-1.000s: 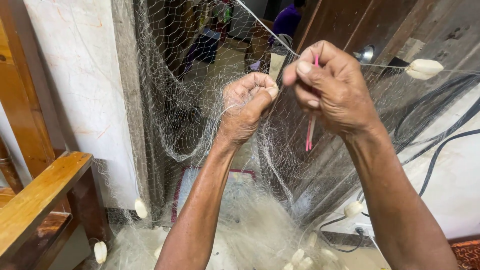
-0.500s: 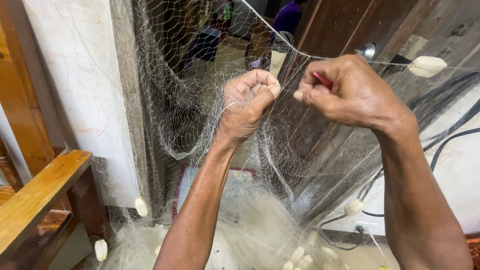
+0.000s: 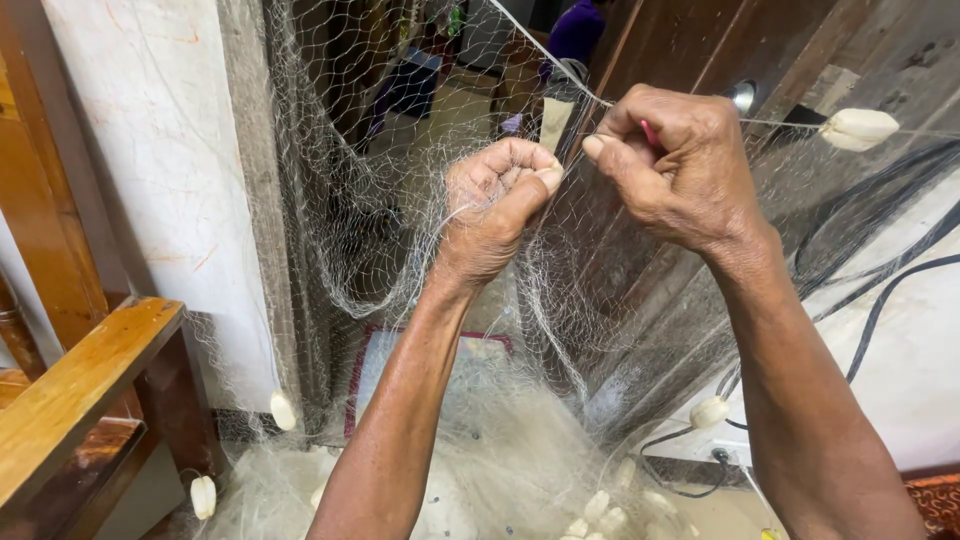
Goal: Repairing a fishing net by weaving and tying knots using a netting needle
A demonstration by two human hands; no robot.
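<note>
Two raised hands work a hanging fishing net (image 3: 330,200) at its top line (image 3: 780,122), which runs taut from the upper middle of the view to the right past a pale oval float (image 3: 858,128). The left hand (image 3: 497,205) is closed in a fist, thumb pressed over the curled fingers, with a gathered bunch of fine mesh clamped inside; the mesh falls from it in a loose drape. The right hand (image 3: 672,165) is closed as well, thumb extended toward the left fist, gripping a slim red tool (image 3: 649,133) of which only a short stretch shows between the fingers; its kind cannot be told. The two hands lie just beside each other without clearly touching. Judged from this pose, the work goes best if the left fist keeps the bunch under steady tension while the right hand passes the tool close to the line, so that no neighbouring mesh is snagged. More floats hang lower: one near the wall (image 3: 283,410), one at the right (image 3: 709,411), others in the heap of net on the floor (image 3: 500,470). A wooden bench (image 3: 70,390) stands at the left, and black cables (image 3: 880,300) cross the right wall. No container shows, unless hidden under the net.
</note>
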